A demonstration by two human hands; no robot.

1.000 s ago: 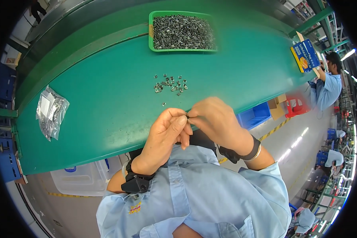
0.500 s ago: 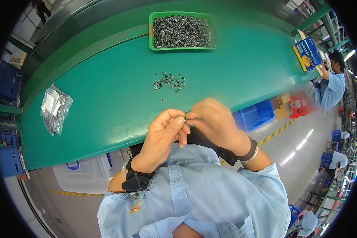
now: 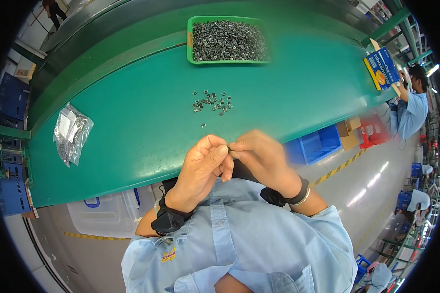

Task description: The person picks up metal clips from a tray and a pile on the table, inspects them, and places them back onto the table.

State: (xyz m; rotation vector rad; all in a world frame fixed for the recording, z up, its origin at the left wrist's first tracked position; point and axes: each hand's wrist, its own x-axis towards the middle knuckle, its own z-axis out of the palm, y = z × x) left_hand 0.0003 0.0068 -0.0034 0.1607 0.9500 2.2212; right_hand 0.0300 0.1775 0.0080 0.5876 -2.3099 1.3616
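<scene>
My left hand (image 3: 203,163) pinches a small dark metallic part (image 3: 229,149) between thumb and forefinger, just off the table's near edge. From the other side, the thumb and forefinger of my right hand (image 3: 261,154) close on the same part. Most of it is hidden by the fingertips, so its exact kind does not show. Beyond my hands, several loose small metal parts (image 3: 212,101) lie scattered on the green table (image 3: 132,127). One single part (image 3: 204,125) sits apart from them, closer to me.
A green tray (image 3: 230,62) full of similar parts stands at the far side. On the left lies a clear plastic bag (image 3: 73,132) of parts. At the right are a blue-yellow box (image 3: 381,68), a blue bin (image 3: 320,145) below table level, and a seated person (image 3: 411,110).
My right hand has come slightly lower and its fingers sit closer round the part. The left hand keeps its pinch. The whole view has shifted a little.
</scene>
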